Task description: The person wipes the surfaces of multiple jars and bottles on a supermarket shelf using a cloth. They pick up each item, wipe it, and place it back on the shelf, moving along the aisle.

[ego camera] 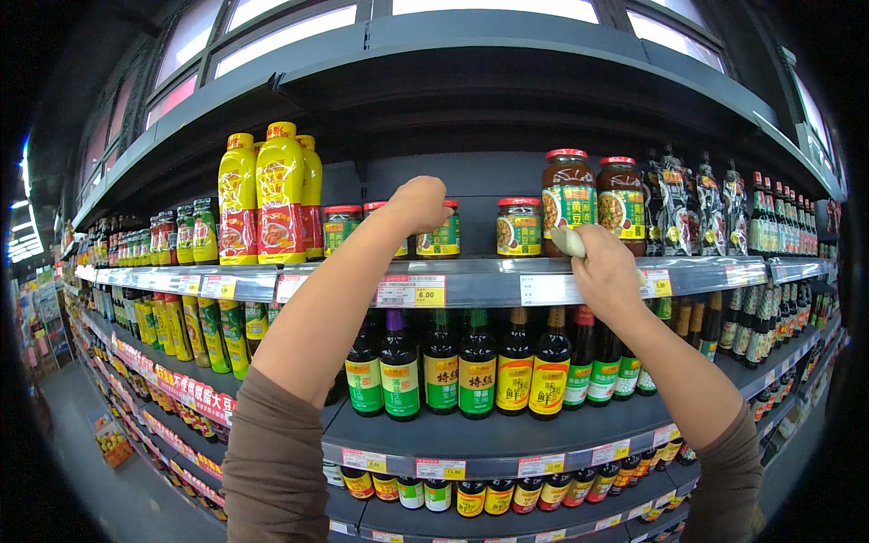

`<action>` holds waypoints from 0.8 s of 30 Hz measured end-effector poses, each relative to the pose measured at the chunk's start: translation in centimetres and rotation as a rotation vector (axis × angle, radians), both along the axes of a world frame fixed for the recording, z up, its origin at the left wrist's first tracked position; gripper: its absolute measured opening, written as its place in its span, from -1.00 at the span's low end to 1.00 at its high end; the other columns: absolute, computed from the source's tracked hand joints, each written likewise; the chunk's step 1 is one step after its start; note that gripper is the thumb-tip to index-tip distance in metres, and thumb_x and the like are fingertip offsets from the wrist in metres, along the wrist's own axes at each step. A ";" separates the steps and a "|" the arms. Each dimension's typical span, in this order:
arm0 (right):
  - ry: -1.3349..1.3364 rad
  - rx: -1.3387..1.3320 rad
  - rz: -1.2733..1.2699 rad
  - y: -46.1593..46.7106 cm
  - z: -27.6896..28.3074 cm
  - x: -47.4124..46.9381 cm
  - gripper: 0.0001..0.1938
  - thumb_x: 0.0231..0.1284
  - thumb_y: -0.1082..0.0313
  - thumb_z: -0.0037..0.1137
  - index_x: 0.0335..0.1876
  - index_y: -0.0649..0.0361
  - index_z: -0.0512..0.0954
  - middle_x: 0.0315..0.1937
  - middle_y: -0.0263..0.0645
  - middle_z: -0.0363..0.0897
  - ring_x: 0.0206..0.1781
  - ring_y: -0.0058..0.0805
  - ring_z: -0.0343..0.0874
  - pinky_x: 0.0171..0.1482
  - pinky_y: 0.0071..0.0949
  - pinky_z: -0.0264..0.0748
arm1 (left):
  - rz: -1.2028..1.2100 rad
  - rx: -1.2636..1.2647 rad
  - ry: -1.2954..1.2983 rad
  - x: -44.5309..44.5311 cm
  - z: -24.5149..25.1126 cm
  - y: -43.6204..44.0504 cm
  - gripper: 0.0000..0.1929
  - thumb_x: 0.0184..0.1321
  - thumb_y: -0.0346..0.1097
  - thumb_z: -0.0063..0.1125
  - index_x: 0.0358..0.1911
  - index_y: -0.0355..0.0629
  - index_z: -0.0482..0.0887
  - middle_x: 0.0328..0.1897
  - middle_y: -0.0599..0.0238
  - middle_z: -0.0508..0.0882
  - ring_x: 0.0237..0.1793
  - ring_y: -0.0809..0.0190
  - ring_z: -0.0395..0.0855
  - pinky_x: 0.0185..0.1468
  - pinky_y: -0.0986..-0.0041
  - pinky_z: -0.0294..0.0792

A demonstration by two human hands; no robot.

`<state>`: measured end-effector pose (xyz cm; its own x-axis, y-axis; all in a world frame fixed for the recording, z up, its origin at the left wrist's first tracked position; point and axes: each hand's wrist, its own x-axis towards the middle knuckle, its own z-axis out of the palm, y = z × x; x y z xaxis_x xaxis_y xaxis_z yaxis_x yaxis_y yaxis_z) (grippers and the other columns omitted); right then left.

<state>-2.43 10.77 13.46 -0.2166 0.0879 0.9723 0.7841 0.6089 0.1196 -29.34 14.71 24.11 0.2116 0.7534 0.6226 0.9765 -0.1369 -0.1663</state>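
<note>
My left hand (422, 202) reaches over the upper shelf, its fingers curled at the red lid of a small glass sauce jar (438, 239). The fingertips are hidden, so whether they grip the lid cannot be told. Two more small jars stand left of it, one of them the red-lidded jar (341, 227); another small sauce jar (519, 227) stands apart to the right. My right hand (604, 271) is closed around a bunched, pale cloth (569, 241) at the shelf's front edge. Just behind it are a tall sauce jar (569, 183) and a second tall jar (622, 197).
Tall yellow squeeze bottles (280, 197) stand left of the jars. Spouted sauce pouches (675, 203) hang or stand at right. A clear price-label rail (475, 290) runs along the shelf front. Below are rows of dark soy sauce bottles (478, 373). Another shelf (529, 64) overhangs above.
</note>
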 end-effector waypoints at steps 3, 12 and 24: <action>0.001 0.002 0.008 0.0 0.0 0.0 -0.81 -0.03 0.53 0.08 -0.24 0.30 0.43 -0.29 0.01 0.51 -0.17 0.02 0.49 -0.11 -0.09 0.41 | -0.140 0.042 -0.109 -0.3 -0.4 0.3 -0.58 0.10 -0.03 0.26 -0.27 -0.34 0.64 -0.20 -0.13 0.65 -0.09 -0.12 0.60 -0.06 0.25 0.43; -0.006 0.061 0.036 0.5 -0.2 0.2 -0.79 -0.04 0.53 0.09 -0.23 0.29 0.43 -0.29 0.00 0.51 -0.18 0.02 0.48 -0.13 -0.09 0.40 | -0.378 0.170 -0.504 0.1 -2.4 0.4 -0.39 -0.11 -0.15 0.49 -0.02 -0.32 0.49 -0.14 -0.06 0.66 -0.03 -0.02 0.61 0.04 0.25 0.40; 0.023 0.324 0.288 0.3 5.3 -5.3 -0.74 0.26 0.41 0.07 0.01 0.30 0.44 -0.15 -0.03 0.53 -0.13 -0.10 0.56 -0.10 -0.28 0.47 | -0.481 -0.355 -0.898 -0.3 -2.6 0.1 -0.67 -0.15 -0.28 0.55 -0.51 -0.34 0.62 -0.59 0.16 0.60 -0.59 0.28 0.55 -0.52 0.51 0.40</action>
